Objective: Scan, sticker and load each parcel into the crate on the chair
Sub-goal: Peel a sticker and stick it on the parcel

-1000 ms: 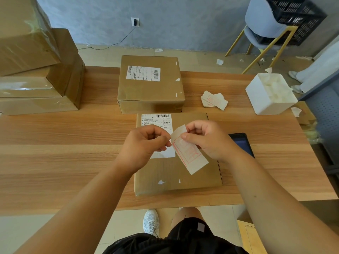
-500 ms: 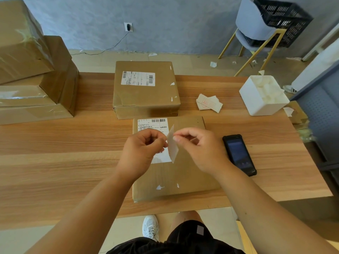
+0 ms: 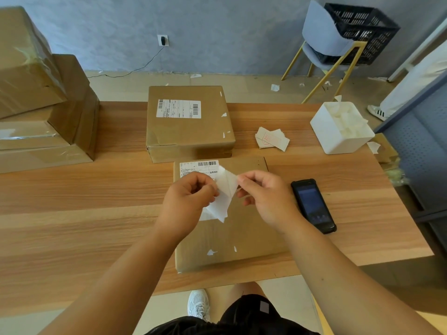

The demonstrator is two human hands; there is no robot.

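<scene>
A flat brown parcel [image 3: 232, 233] with a white barcode label lies at the table's near edge. Above it, my left hand [image 3: 187, 201] and my right hand [image 3: 266, 197] both pinch a white sticker [image 3: 225, 189], which is splitting from its backing paper between them. A second, thicker parcel [image 3: 189, 122] with a label lies just behind. The black handheld scanner [image 3: 313, 205] lies screen-up to the right of my right hand. The black crate [image 3: 360, 30] sits on the blue chair [image 3: 324, 37] at the far right, past the table.
Larger taped boxes [image 3: 43, 105] are stacked at the table's left. A small pile of stickers [image 3: 272, 139] and a white bin [image 3: 341, 129] full of peeled backing paper stand at the right. Paper scraps litter the floor; a person's leg and shoe [image 3: 377, 112] show far right.
The sticker turned from showing its printed face to its plain side, and its layers have been pulled apart between my hands. The view shifted slightly, uncovering the scanner.
</scene>
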